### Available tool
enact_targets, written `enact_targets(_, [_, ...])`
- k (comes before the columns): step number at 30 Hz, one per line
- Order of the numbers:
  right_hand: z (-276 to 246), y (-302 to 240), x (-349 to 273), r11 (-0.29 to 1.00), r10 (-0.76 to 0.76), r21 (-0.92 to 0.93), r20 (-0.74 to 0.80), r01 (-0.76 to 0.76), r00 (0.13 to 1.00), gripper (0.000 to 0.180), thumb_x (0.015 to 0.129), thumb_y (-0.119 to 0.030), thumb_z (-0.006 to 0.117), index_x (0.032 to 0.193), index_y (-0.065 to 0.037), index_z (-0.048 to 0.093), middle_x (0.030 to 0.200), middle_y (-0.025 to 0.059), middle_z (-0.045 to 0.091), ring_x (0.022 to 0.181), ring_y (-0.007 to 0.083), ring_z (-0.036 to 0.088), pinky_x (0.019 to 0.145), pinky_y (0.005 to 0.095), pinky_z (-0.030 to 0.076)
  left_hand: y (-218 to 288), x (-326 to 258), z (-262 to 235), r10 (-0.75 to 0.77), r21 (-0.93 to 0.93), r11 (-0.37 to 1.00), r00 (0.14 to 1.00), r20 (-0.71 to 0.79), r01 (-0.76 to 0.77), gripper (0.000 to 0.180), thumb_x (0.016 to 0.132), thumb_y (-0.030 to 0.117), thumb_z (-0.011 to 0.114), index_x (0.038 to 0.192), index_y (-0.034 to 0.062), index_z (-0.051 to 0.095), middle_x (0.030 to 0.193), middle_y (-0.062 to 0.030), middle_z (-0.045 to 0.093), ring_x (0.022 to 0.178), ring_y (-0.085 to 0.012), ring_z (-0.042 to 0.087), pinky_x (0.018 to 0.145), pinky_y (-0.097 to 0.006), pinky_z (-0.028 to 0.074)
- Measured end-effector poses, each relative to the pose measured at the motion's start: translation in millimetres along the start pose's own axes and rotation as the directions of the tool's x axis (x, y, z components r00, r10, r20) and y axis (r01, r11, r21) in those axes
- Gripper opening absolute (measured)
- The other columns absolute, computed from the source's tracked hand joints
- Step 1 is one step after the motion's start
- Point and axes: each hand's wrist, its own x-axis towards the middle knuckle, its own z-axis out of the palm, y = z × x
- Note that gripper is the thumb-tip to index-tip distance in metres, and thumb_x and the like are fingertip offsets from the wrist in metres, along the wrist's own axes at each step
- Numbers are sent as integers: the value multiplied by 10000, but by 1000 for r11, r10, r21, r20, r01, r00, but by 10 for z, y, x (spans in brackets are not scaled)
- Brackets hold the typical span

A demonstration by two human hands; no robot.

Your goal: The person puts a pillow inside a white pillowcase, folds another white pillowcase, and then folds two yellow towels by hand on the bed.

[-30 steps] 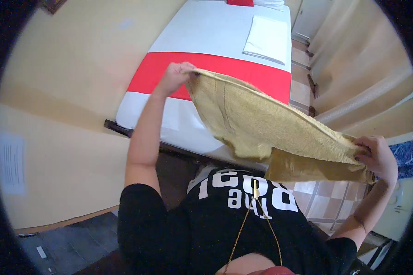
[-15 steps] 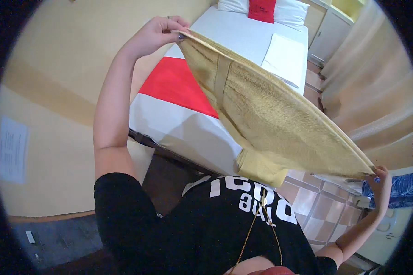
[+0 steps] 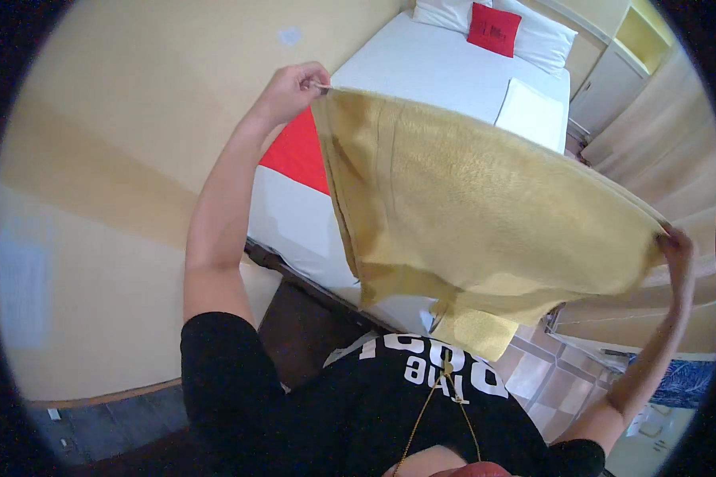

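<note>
A large yellow towel (image 3: 485, 191) is stretched in the air between my two hands, over the bed's near part. My left hand (image 3: 293, 94) pinches its upper left corner, arm raised. The right hand (image 3: 676, 246), out at the far right, grips the opposite corner, its fingers partly hidden by the cloth. The towel hangs loose below its taut upper edge and covers much of the bed (image 3: 422, 60). Under it, close to my body, a folded yellow towel (image 3: 479, 332) lies at the bed's near end.
White pillows (image 3: 545, 36) and a red cushion (image 3: 494, 30) rest at the bed's head. A folded white cloth (image 3: 531, 114) lies on its right side, and a red runner (image 3: 298, 155) crosses it. A wall (image 3: 119, 159) stands at left, curtains (image 3: 652, 135) at right, tiled floor (image 3: 545, 358) below.
The towel has spread open wider and shows more of its face. My right hand has risen, while my left hand sits slightly lower in view. The view has shifted a little.
</note>
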Motion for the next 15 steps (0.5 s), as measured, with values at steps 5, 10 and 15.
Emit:
enact_targets(5, [510, -476, 998, 956, -2, -294, 25, 9, 1000, 188, 700, -146, 662, 800, 13, 651, 580, 145, 550, 517, 151, 510, 525, 301, 422, -501, 77, -95, -20, -133, 991, 999, -30, 16, 155, 746, -72, 523, 843, 44, 554, 834, -46, 609, 827, -99, 569, 754, -232, 463])
enact_targets(10, [598, -543, 1474, 992, -52, -113, 74, 60, 996, 163, 719, -97, 650, 832, 20, 640, 699, 143, 617, 595, 163, 542, 567, 289, 433, -721, 106, -563, 128, -574, 792, 975, -181, -210, 167, 753, -104, 517, 813, 49, 548, 934, -94, 626, 855, -143, 581, 793, -288, 474])
enact_targets(15, [495, -834, 1354, 971, -235, 41, -45, 237, 971, 156, 751, 28, 602, 895, -22, 634, 986, 94, 626, 879, 178, 571, 752, 283, 460, -1156, 62, -924, 40, -361, 929, 992, -118, -80, 146, 772, -94, 518, 801, 48, 533, 960, -96, 615, 876, -143, 571, 802, -279, 464])
